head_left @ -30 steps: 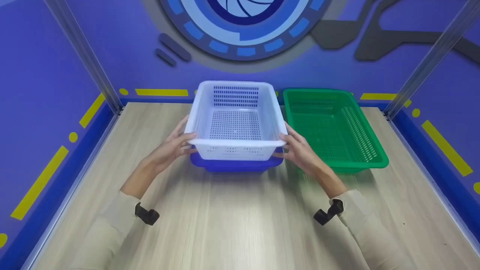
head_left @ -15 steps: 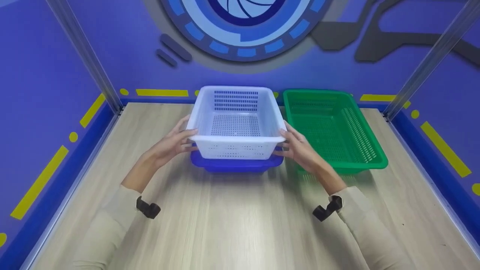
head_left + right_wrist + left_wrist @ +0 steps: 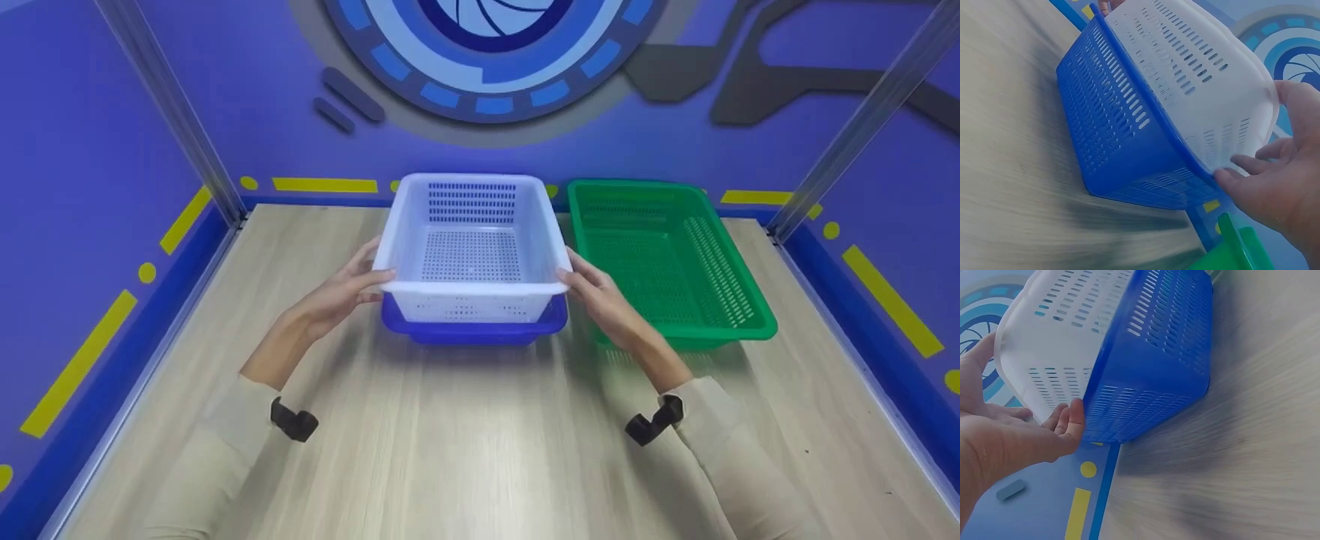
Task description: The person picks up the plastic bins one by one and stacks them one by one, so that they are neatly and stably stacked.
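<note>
A white perforated plastic basket (image 3: 471, 247) sat nested inside a blue perforated plastic basket (image 3: 474, 328) near the middle of the pale wood-grain worktop (image 3: 465, 442), the white one riding high so that only the lower band of the blue one showed under it from above. The person's left hand (image 3: 341, 292) held the white basket at its near left corner, thumb lying over the rim and fingers (image 3: 1069, 422) curled beneath the lip, their tips against the blue wall. The right hand (image 3: 596, 296) mirrored it on the near right corner, thumb along the rim edge and fingers (image 3: 1241, 174) tucked under the white lip where it met the blue basket. Both hands were therefore closed around the white basket's rim rather than spread flat. From the wrist views the blue basket's slotted side (image 3: 1112, 140) rested on the worktop while the white basket's dotted wall (image 3: 1055, 349) stood above it. Just to the right, close beside the pair, lay a green perforated plastic basket (image 3: 667, 255), its long side running away toward the back wall. Cream sleeves (image 3: 225, 427) covered both forearms, each with a small black camera mount (image 3: 294, 421) at the wrist. A blue panelled wall (image 3: 247, 90) with yellow stripes and a circular emblem closed in the worktop behind and at the sides.
</note>
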Motion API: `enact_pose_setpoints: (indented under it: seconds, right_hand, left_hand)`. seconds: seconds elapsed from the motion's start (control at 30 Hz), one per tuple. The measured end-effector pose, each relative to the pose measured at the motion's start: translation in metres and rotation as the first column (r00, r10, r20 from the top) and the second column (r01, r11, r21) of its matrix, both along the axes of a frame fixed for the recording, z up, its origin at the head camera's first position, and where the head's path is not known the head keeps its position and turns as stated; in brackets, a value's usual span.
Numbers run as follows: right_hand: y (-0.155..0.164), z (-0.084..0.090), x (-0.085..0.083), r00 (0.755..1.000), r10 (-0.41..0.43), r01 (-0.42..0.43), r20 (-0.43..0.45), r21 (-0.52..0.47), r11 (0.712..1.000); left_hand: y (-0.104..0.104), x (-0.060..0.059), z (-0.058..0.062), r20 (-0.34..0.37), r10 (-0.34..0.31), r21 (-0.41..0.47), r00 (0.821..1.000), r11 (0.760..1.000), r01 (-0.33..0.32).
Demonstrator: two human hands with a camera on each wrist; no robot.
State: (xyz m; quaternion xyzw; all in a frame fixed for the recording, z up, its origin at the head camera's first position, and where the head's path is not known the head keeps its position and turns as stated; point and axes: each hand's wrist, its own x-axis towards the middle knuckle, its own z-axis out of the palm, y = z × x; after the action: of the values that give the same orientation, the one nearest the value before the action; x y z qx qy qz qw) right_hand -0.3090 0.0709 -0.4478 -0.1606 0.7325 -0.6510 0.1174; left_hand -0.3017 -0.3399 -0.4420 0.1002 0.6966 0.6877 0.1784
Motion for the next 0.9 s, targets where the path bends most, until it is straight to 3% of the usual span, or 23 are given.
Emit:
enact_pose_setpoints:
  seconds: [0.2,0.53,0.7,0.9]
  right_hand:
    - [-0.004,-0.004,0.004,0.999,0.032,-0.032,0.037,-0.009,0.999]
    - [-0.01,-0.014,0.009,0.983,0.1,-0.083,0.153,-0.109,0.991]
    - [-0.009,-0.022,0.01,0.978,0.122,-0.097,0.167,-0.146,0.984]
    - [-0.008,-0.031,0.013,0.962,0.15,-0.112,0.23,-0.17,0.979]
  left_hand:
    - [-0.003,0.002,-0.008,0.026,0.007,-0.001,1.0,1.0,-0.007]
    - [-0.008,0.005,-0.026,0.083,-0.021,0.074,0.996,0.997,0.015]
    - [-0.006,0.002,-0.037,0.104,-0.035,0.106,0.994,0.994,0.024]
    - [-0.004,0.003,-0.047,0.145,-0.015,0.139,0.989,0.99,-0.005]
